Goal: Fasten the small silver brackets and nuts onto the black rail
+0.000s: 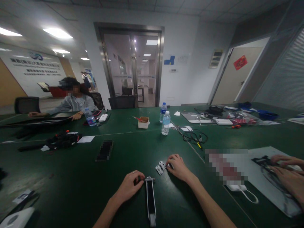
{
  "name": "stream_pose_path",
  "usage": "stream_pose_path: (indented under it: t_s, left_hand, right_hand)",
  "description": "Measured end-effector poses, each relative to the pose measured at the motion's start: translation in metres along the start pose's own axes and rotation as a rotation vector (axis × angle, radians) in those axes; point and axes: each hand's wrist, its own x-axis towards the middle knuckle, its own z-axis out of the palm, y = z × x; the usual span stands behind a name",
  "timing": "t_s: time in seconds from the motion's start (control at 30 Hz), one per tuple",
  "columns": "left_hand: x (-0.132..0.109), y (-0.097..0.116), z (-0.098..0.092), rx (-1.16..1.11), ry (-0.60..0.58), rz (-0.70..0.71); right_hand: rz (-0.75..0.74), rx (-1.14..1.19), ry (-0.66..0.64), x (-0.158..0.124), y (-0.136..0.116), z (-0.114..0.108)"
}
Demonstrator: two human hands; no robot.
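Note:
My left hand (133, 183) has thumb and fingers closed on the left end of a short metal crossbar. That bar runs across the far end of a long, narrow device (151, 198) with pale edges and a dark middle, lying lengthwise on the table. My right hand (177, 165) rests beside small silver metal plates with holes (160, 168), which look like hinges. Its fingers are bent together at the plates' right side, around something small that they mostly hide. The plates lie on the table between my two hands.
Two water bottles (165, 123) and a small open box (143, 122) stand farther back. A black cable (193, 136) lies to the right. Another person's hands (288, 171) work over a pale board (268, 153) at far right. A person (76, 98) sits across at left.

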Motion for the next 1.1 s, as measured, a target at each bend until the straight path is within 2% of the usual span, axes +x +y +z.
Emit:
stream_pose_path:
  t_s: [0.33, 0.53, 0.63, 0.93, 1.1]
  left_hand:
    - [0.000, 0.001, -0.002, -0.003, 0.000, -0.002]
    - [0.000, 0.002, -0.002, -0.002, -0.008, -0.008]
    - [0.000, 0.001, -0.002, 0.001, -0.005, -0.008]
    - [0.001, -0.005, -0.001, 0.015, -0.014, 0.002]
    - [0.001, -0.008, -0.002, 0.018, -0.022, 0.000]
  right_hand:
    - [0.024, 0.049, -0.026, -0.001, 0.001, -0.001]
    - [-0.010, 0.046, 0.008, -0.001, 0.005, 0.001]
    - [-0.011, 0.036, 0.085, 0.001, 0.007, 0.001]
    - [-0.082, 0.177, 0.433, 0.003, 0.008, -0.003]
    - [-0.110, 0.260, 0.517, 0.001, -0.001, -0.002]
